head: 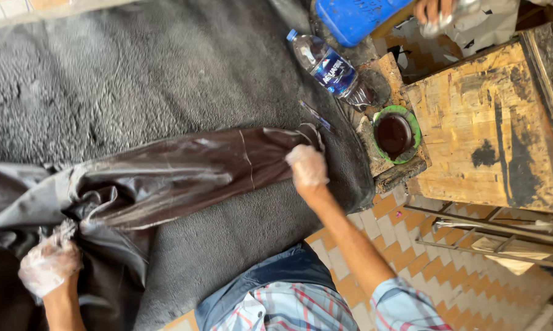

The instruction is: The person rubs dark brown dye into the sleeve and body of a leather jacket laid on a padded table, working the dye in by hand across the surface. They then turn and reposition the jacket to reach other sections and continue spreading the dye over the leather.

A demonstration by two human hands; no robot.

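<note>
- left hand [48, 265], in a thin clear glove, fingers bunched around a gathered fold of the dark brown leather sheet [178, 175] at its crumpled end.
- right hand [307, 167], also gloved, presses down on the far end of the sheet; fingers curled together on it (cannot tell whether they pinch the edge or only press).
- the sheet lies stretched between the two hands across a grey fuzzy mat [135, 79] spread over the tiled floor [405, 251].
- just beyond the right hand: a green bowl [396, 135] of dark brown liquid, on a stained board.
- a plastic water bottle [328, 68] lies on its side near the bowl.
- a worn wooden desk [491, 129] stands beside the bowl, blotched black.
- blue plastic container [353, 18] at the top edge, another person's hand [432, 11] next to it.
</note>
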